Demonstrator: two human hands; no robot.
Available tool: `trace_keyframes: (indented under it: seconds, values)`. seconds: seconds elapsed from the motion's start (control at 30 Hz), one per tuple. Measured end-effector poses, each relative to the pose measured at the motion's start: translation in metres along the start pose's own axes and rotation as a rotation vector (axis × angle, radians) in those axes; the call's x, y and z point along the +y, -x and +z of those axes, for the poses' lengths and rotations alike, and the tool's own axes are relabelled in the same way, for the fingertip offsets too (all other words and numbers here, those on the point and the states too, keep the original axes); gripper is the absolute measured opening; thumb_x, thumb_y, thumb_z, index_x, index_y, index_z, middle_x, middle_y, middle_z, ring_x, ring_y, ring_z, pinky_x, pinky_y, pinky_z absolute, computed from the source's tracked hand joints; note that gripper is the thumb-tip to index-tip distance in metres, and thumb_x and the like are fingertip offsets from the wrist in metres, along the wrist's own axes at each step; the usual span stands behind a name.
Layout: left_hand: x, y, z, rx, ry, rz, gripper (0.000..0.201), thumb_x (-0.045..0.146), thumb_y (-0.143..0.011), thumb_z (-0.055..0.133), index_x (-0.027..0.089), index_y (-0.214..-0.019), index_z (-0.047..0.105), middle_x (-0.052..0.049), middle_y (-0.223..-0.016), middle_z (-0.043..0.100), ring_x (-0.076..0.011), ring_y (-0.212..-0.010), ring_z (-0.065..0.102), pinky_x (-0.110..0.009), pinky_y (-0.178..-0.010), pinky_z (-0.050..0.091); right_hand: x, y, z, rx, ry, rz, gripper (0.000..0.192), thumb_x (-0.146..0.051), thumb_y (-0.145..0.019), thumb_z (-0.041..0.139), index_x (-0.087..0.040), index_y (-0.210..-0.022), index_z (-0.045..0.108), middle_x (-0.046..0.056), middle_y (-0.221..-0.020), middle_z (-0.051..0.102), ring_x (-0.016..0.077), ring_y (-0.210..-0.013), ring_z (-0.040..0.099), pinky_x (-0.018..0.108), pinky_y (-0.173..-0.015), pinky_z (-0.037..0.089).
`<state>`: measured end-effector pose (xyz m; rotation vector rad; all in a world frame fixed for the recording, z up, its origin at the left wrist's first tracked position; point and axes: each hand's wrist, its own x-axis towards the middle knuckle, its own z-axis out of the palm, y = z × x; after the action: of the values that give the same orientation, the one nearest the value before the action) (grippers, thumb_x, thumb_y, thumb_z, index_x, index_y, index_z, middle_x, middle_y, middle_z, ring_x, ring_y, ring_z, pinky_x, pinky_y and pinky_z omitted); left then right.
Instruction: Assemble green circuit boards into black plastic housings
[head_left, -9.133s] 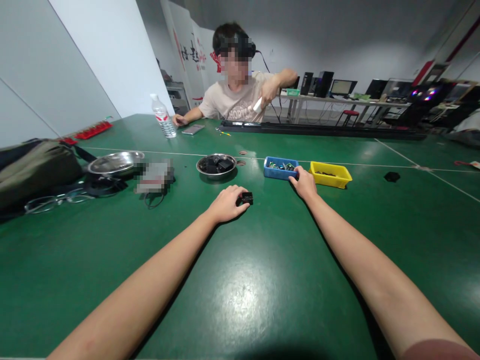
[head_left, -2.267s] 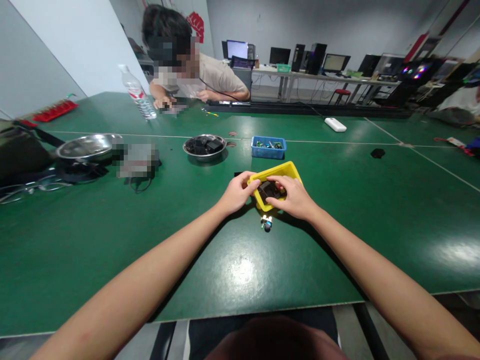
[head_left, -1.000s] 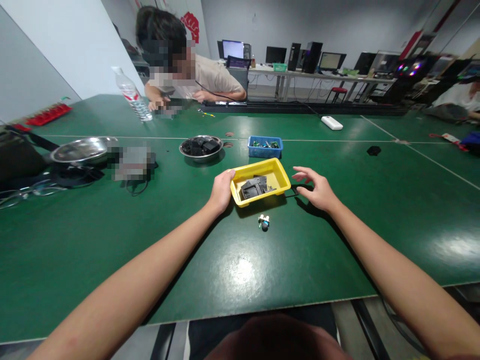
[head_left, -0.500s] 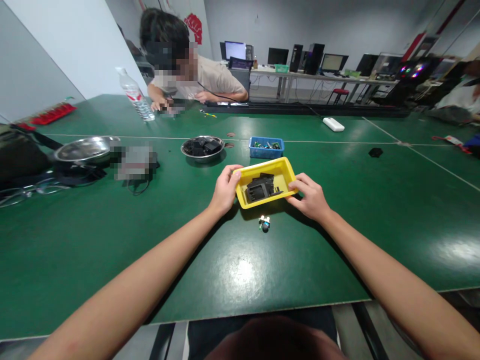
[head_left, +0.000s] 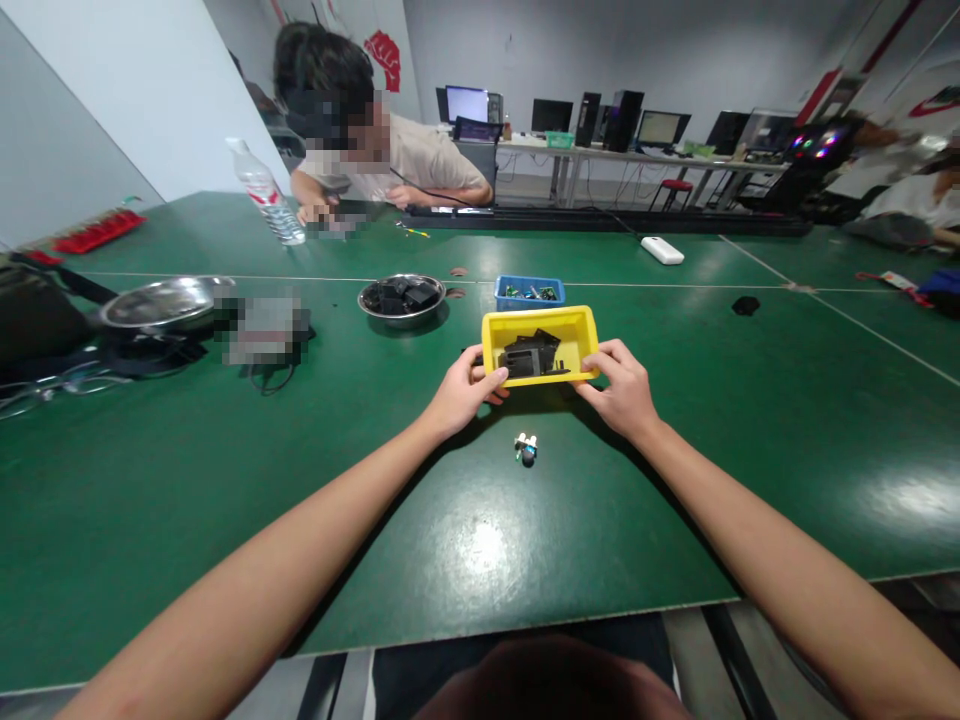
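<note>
Both hands hold a yellow plastic bin [head_left: 538,318] above the green table, tilted so that its inside faces me. My left hand [head_left: 466,392] is closed on its near left corner, thumb on the rim. Something small and dark shows beside those fingers, too unclear to name. My right hand [head_left: 621,392] grips the near right corner. Inside the bin lie several flat black plastic parts [head_left: 531,355]. On the table, nearer to me, is a small cluster of electronic parts [head_left: 527,450] with white pieces and a black round end.
Behind the bin stands a blue bin [head_left: 529,291] of small parts. Left of it is a metal bowl [head_left: 403,300] with black pieces. Farther left are another metal bowl [head_left: 169,303] and a water bottle [head_left: 266,195]. A person [head_left: 420,160] leans over the far edge.
The yellow bin has turned level and shifted slightly right and away. My left hand has slid from its left side to the near left corner. My right hand keeps its grip.
</note>
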<state>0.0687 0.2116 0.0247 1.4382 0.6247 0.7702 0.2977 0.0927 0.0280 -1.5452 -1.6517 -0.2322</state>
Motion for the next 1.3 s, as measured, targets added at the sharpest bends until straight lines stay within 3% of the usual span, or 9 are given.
trace_keyframes:
  seconds: [0.13, 0.27, 0.47, 0.57, 0.67, 0.83, 0.97, 1.17, 1.3]
  values:
    - [-0.004, -0.005, 0.003, 0.062, 0.070, -0.064, 0.049, 0.052, -0.073, 0.081, 0.013, -0.095, 0.063, -0.007, -0.076, 0.073, -0.0177, -0.067, 0.072, -0.030, -0.066, 0.060, -0.014, -0.001, -0.006, 0.032, 0.022, -0.050, 0.022, -0.021, -0.078, 0.063, -0.020, -0.100, 0.067, 0.011, -0.106, 0.048, 0.0288, -0.100, 0.055, 0.046, -0.090, 0.052]
    - [-0.006, -0.007, 0.006, 0.119, 0.078, -0.062, 0.054, 0.061, -0.067, 0.082, 0.012, -0.082, 0.065, -0.007, -0.075, 0.072, -0.0175, -0.066, 0.071, -0.033, -0.070, 0.062, -0.030, -0.004, -0.016, 0.105, 0.138, -0.069, 0.037, -0.027, -0.083, 0.062, -0.020, -0.119, 0.066, 0.016, -0.123, 0.048, 0.0328, -0.111, 0.052, 0.049, -0.096, 0.047]
    - [-0.001, -0.003, 0.009, 0.151, 0.036, -0.035, 0.061, 0.061, -0.055, 0.089, 0.012, -0.084, 0.066, -0.004, -0.076, 0.073, -0.0162, -0.068, 0.070, -0.032, -0.073, 0.062, -0.042, -0.008, -0.004, -0.293, 0.312, -0.195, 0.041, -0.027, -0.093, 0.056, -0.015, -0.131, 0.063, 0.017, -0.126, 0.066, 0.0322, -0.114, 0.058, 0.048, -0.096, 0.037]
    - [-0.001, -0.002, 0.009, 0.171, 0.002, -0.021, 0.060, 0.061, -0.055, 0.089, 0.013, -0.084, 0.065, -0.002, -0.073, 0.071, -0.0154, -0.066, 0.069, -0.032, -0.071, 0.061, -0.038, -0.007, 0.006, -0.354, 0.336, -0.168, 0.032, -0.023, -0.093, 0.056, -0.013, -0.121, 0.068, 0.017, -0.121, 0.070, 0.0312, -0.109, 0.063, 0.049, -0.097, 0.036]
    - [-0.001, -0.001, 0.010, 0.172, -0.022, -0.018, 0.059, 0.061, -0.057, 0.088, 0.013, -0.083, 0.066, -0.002, -0.072, 0.071, -0.0153, -0.065, 0.068, -0.031, -0.069, 0.061, -0.030, -0.007, 0.007, -0.315, 0.238, -0.159, 0.020, -0.019, -0.092, 0.057, -0.014, -0.106, 0.070, 0.014, -0.113, 0.074, 0.0282, -0.102, 0.067, 0.046, -0.095, 0.039]
    - [0.000, -0.001, 0.010, 0.171, -0.030, -0.010, 0.059, 0.060, -0.058, 0.087, 0.012, -0.085, 0.067, -0.005, -0.077, 0.073, -0.0161, -0.067, 0.070, -0.032, -0.070, 0.061, -0.019, -0.008, -0.003, -0.148, -0.107, -0.183, 0.008, -0.025, -0.092, 0.063, -0.020, -0.092, 0.069, 0.009, -0.101, 0.075, 0.0228, -0.093, 0.069, 0.037, -0.084, 0.052]
    - [0.001, -0.004, 0.006, 0.278, -0.017, 0.005, 0.056, 0.060, -0.060, 0.086, 0.013, -0.081, 0.065, -0.004, -0.071, 0.073, -0.0162, -0.063, 0.069, -0.031, -0.067, 0.062, -0.013, -0.005, -0.010, -0.007, -0.324, -0.004, 0.007, -0.027, -0.089, 0.068, -0.021, -0.086, 0.070, 0.006, -0.088, 0.074, 0.0199, -0.080, 0.069, 0.033, -0.073, 0.055]
    - [0.002, -0.010, -0.005, 0.413, 0.010, -0.016, 0.045, 0.055, -0.077, 0.076, 0.012, -0.078, 0.065, -0.005, -0.067, 0.071, -0.0150, -0.058, 0.069, -0.028, -0.062, 0.061, -0.005, 0.002, 0.000, -0.339, -0.337, 0.107, 0.016, -0.030, -0.081, 0.072, -0.020, -0.094, 0.072, 0.003, -0.080, 0.076, 0.0167, -0.066, 0.068, 0.030, -0.066, 0.056]
    - [0.004, -0.009, -0.004, 0.401, 0.018, -0.025, 0.041, 0.052, -0.083, 0.072, 0.012, -0.076, 0.064, -0.005, -0.064, 0.071, -0.0148, -0.056, 0.068, -0.028, -0.062, 0.062, -0.001, 0.001, 0.005, -0.343, -0.287, 0.097, 0.030, -0.032, -0.083, 0.070, -0.021, -0.110, 0.068, 0.004, -0.086, 0.077, 0.0159, -0.064, 0.066, 0.031, -0.066, 0.056]
